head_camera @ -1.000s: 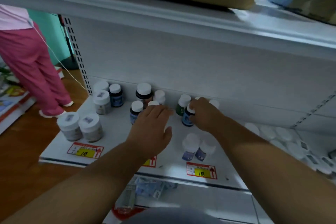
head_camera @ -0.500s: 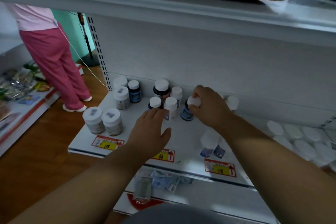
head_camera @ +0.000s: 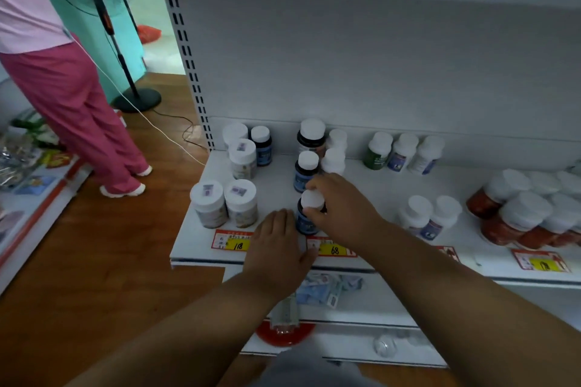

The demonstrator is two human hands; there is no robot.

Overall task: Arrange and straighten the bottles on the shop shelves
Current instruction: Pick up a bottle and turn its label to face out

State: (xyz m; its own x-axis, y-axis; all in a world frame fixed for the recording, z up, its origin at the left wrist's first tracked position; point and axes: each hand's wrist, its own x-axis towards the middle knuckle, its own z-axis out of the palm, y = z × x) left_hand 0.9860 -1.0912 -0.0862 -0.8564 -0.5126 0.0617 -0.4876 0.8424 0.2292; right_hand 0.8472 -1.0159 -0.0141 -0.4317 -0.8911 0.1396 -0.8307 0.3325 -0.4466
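White shelf (head_camera: 390, 185): front edge carries price tags; bare board lies between the bottle groups, widest just right of the centre column. Shelf's left end stops at a slotted upright (head_camera: 188, 66); wooden floor (head_camera: 103, 261) beyond, where a person in pink trousers (head_camera: 72, 104) stands.

Right end of shelf: red jars (head_camera: 515, 217), white lids, packed together. Left end: four wide white-lidded jars (head_camera: 224, 203) in a block.

Back of shelf, right of centre: three bottles (head_camera: 404, 152) in a row, tilted.

Centre column: dark bottles one behind another. Front blue bottle (head_camera: 306, 223) stands near the front edge. Right hand (head_camera: 342, 207) pinches its white cap from above. Left hand (head_camera: 276, 245) open, fingers straight, fingertips beside the bottle; contact cannot be told.

Tags: "118" (head_camera: 234, 242) at left, "68" (head_camera: 333, 250) below the blue bottle. Bottle labels unreadable.
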